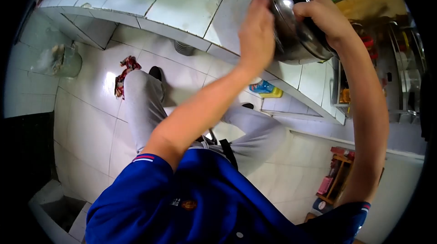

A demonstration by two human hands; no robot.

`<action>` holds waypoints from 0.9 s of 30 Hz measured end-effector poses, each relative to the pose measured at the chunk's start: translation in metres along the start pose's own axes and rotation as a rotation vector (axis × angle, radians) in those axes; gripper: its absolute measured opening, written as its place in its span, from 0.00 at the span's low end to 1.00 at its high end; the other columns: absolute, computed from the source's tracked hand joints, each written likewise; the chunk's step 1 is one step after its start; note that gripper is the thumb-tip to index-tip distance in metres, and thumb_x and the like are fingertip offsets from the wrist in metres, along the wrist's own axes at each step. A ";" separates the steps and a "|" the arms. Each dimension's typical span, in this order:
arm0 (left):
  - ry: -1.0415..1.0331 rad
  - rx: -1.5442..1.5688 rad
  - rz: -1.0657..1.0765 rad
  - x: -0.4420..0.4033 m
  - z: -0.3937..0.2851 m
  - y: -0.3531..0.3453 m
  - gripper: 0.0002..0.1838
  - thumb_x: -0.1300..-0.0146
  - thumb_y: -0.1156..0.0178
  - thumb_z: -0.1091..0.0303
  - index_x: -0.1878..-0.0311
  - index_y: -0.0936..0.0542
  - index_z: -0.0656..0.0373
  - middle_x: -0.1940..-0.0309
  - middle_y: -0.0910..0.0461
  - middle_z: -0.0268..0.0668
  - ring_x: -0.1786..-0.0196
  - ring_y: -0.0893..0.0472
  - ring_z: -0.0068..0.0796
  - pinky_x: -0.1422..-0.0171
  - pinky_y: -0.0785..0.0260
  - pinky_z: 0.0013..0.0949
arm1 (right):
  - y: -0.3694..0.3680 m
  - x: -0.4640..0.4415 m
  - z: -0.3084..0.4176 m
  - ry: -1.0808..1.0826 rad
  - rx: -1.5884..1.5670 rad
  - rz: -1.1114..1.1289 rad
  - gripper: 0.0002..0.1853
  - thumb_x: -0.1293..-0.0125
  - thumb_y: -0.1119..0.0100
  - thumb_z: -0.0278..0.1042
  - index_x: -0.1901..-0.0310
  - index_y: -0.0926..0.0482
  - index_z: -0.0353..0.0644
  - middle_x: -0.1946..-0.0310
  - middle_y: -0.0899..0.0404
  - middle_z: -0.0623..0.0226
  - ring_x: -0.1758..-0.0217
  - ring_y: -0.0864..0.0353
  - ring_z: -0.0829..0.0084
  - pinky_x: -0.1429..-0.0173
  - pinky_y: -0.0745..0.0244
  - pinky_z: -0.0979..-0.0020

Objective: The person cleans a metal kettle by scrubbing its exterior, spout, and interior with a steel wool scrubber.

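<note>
A shiny stainless steel pot (293,46) with a rounded rim and a black handle is on the white tiled counter (182,5), near its front edge. My right hand (323,14) is closed around the black handle, thumb bent over it. Fingers stretched out, my left hand (257,37) lies against the pot's near side and is slightly blurred. The pot looks tilted. Its underside and the fingertips of my right hand are hidden.
A rack with jars and containers (403,57) stands at the right. Below the counter are a blue and yellow packet (266,88) and a dark ribbed round object (183,47). A patterned cloth (125,75) lies on the floor; a bin (68,62) stands left.
</note>
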State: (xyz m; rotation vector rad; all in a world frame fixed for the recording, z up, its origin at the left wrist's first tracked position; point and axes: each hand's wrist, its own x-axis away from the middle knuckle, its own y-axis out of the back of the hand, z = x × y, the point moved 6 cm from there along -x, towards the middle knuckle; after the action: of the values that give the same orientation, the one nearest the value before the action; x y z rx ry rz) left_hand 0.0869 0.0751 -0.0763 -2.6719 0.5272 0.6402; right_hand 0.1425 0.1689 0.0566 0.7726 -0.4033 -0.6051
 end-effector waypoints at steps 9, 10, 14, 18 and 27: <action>0.485 0.362 -0.090 -0.017 0.041 0.070 0.15 0.26 0.43 0.68 0.44 0.17 0.67 0.50 0.15 0.40 0.50 0.18 0.28 0.41 0.28 0.30 | 0.034 0.014 0.004 -0.004 -0.054 0.018 0.28 0.55 0.39 0.31 0.46 0.23 0.36 0.69 0.28 0.75 0.67 0.30 0.80 0.56 0.32 0.77; 0.552 0.465 -0.142 -0.015 0.047 0.077 0.14 0.26 0.43 0.69 0.44 0.18 0.68 0.51 0.15 0.40 0.50 0.19 0.26 0.43 0.27 0.28 | 0.044 0.021 0.006 -0.003 -0.117 -0.052 0.27 0.54 0.39 0.31 0.47 0.23 0.37 0.69 0.29 0.76 0.68 0.31 0.80 0.56 0.32 0.77; 0.581 0.698 -0.234 -0.016 0.040 0.098 0.14 0.26 0.44 0.71 0.43 0.19 0.68 0.49 0.16 0.42 0.50 0.18 0.27 0.44 0.25 0.29 | 0.066 0.038 0.012 -0.060 -0.262 -0.072 0.16 0.54 0.40 0.30 0.60 0.20 0.40 0.72 0.27 0.75 0.68 0.29 0.78 0.55 0.30 0.76; 0.608 0.810 -0.243 -0.020 0.018 0.105 0.14 0.25 0.44 0.71 0.42 0.20 0.66 0.48 0.16 0.41 0.49 0.17 0.27 0.43 0.24 0.30 | 0.071 0.039 0.005 -0.057 -0.277 -0.103 0.28 0.54 0.42 0.29 0.47 0.19 0.34 0.72 0.27 0.76 0.68 0.30 0.80 0.56 0.30 0.77; -0.247 0.055 -0.031 -0.009 -0.075 0.072 0.17 0.33 0.37 0.73 0.43 0.18 0.66 0.44 0.16 0.43 0.43 0.17 0.37 0.35 0.27 0.35 | 0.060 0.033 0.007 -0.037 -0.222 0.005 0.25 0.57 0.39 0.34 0.53 0.20 0.39 0.71 0.25 0.74 0.69 0.28 0.79 0.60 0.31 0.76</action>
State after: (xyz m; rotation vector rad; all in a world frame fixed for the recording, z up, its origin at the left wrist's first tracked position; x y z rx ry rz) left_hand 0.0757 -0.0153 -0.0257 -2.4971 0.4277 0.9161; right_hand 0.1850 0.1778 0.1099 0.5491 -0.3645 -0.6479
